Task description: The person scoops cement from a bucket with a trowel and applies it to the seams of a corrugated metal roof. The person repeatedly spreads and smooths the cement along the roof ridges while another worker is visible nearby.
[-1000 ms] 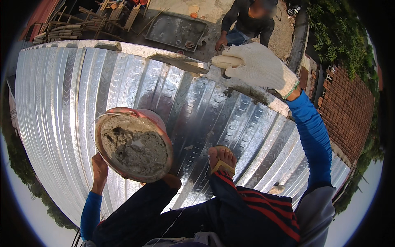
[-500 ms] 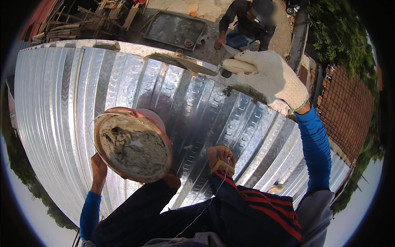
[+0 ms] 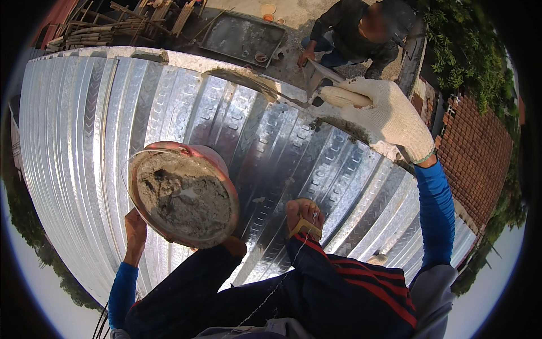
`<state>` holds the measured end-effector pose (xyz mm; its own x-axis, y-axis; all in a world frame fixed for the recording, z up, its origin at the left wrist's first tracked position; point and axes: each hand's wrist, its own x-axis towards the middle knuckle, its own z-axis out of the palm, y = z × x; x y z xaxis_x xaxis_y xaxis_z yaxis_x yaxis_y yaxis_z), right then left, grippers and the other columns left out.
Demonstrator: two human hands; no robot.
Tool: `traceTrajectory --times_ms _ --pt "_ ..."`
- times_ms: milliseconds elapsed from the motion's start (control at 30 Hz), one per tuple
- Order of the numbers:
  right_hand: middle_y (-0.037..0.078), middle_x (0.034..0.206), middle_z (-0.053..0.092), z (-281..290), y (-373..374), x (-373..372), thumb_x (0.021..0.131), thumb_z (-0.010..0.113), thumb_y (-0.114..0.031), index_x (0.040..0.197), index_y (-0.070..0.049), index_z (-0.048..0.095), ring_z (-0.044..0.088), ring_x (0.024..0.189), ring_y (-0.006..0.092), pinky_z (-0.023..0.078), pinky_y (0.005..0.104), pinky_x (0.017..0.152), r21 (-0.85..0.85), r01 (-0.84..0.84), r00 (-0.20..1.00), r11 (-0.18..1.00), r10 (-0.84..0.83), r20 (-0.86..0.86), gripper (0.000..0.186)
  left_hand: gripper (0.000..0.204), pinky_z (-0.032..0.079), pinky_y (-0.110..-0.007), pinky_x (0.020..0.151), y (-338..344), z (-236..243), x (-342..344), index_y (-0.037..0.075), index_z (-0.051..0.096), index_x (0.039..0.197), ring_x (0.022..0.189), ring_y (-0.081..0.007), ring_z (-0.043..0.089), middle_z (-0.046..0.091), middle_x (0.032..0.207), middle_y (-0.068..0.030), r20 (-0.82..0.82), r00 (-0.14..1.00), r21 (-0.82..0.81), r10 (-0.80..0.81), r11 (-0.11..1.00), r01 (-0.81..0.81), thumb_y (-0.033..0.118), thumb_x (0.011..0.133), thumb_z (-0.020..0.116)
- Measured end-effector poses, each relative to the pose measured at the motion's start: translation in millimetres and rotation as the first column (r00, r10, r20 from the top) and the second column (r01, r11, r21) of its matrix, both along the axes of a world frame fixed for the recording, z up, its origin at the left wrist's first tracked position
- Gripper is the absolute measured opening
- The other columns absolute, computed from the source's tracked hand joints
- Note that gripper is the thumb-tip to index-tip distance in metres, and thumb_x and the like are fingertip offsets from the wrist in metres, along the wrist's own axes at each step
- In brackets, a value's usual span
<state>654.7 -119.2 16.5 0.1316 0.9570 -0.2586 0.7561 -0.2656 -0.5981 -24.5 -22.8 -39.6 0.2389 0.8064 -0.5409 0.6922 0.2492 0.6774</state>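
Note:
A red-rimmed bucket [image 3: 214, 161] full of wet grey mortar [image 3: 183, 198] is tilted toward me at the left, above the ribbed metal sheets. My bare left hand [image 3: 135, 231] grips it from its lower left side, the fingers partly hidden beneath. At the upper right, my right hand [image 3: 389, 113] wears a cream knitted glove and closes round the pale handle of a trowel [image 3: 341, 96]. The trowel's metal shank and blade reach over the rough concrete edge [image 3: 183, 61], with mortar smeared along it.
Shiny ribbed metal decking [image 3: 237, 141] lies under my feet. Beyond the edge, lower down, a person in dark clothes [image 3: 370, 37] crouches beside a mortar trough [image 3: 243, 37]. Bamboo poles [image 3: 93, 31] are piled at the far left; a tiled roof [image 3: 477, 147] and tree stand at right.
My right hand and the trowel have shifted a little right and nearer, and the blade has turned. The crouching person's head has moved right. The bucket stays nearly still.

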Motion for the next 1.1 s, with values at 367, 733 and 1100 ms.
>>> traceTrajectory --times_ms 367,733,1100 --pt "0.019 0.092 0.075 -5.7 11.8 -26.7 0.088 0.080 -0.038 0.117 -0.004 0.078 0.074 0.080 0.0309 0.058 0.0395 0.073 -0.019 -0.006 0.999 1.000 0.005 -0.054 0.045 0.033 0.052 -0.033 0.078 2.4 -4.5 -6.1 -0.007 0.072 0.102 0.087 -0.0104 0.061 0.076 0.095 -0.0054 -0.085 0.996 0.068 -0.019 0.997 0.025 0.023 0.109 0.060" --pt "0.020 0.107 0.078 -29.0 44.6 -17.9 0.091 0.079 -0.036 0.129 0.002 0.073 0.076 0.093 0.0291 0.059 0.0358 0.086 0.010 -0.139 0.989 0.990 0.139 -0.050 0.054 0.021 0.048 -0.029 0.072 0.2 -4.2 -2.9 -0.005 0.075 0.100 0.083 -0.0076 0.058 0.074 0.091 -0.0009 -0.051 0.998 0.060 0.023 0.998 -0.020 0.011 0.105 0.062" --pt "0.020 0.109 0.078 -37.6 69.2 -0.4 0.089 0.081 -0.037 0.127 0.001 0.074 0.076 0.094 0.0282 0.059 0.0361 0.086 -0.020 -0.138 0.990 0.990 0.137 -0.045 0.054 0.017 0.050 -0.027 0.076 -4.2 9.0 15.5 -0.004 0.076 0.106 0.086 -0.0074 0.061 0.076 0.096 -0.0017 0.000 0.998 0.009 0.067 0.998 -0.067 0.006 0.105 0.062"
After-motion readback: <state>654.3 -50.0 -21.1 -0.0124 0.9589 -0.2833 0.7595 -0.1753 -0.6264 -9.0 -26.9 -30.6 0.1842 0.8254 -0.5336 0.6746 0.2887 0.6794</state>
